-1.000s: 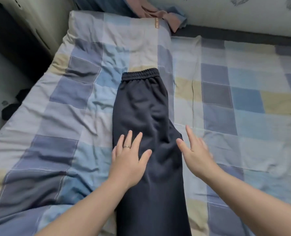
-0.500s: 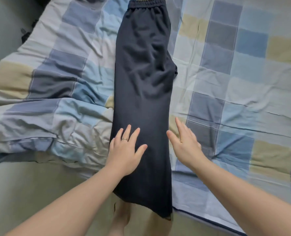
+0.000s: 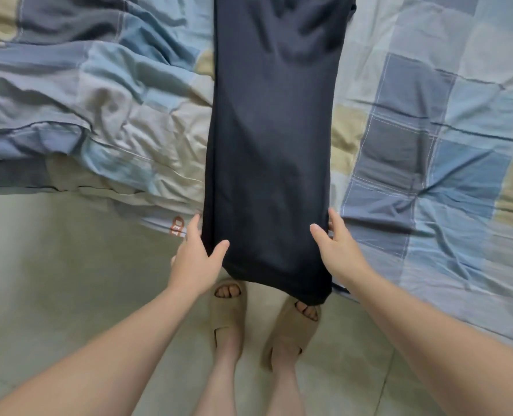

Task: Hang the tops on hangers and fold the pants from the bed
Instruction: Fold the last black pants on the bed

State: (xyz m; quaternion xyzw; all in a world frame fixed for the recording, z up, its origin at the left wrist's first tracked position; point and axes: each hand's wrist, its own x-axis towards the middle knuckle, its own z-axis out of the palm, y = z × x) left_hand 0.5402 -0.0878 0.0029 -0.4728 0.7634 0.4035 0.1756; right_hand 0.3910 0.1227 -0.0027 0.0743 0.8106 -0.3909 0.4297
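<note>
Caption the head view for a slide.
Left hand and right hand flank the pants at the bed edge, thumbs on top.

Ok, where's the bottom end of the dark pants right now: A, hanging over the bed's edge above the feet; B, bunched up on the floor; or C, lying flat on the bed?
A: the pants run down the bed and their hem droops past its edge, just above the sandalled feet.
</note>
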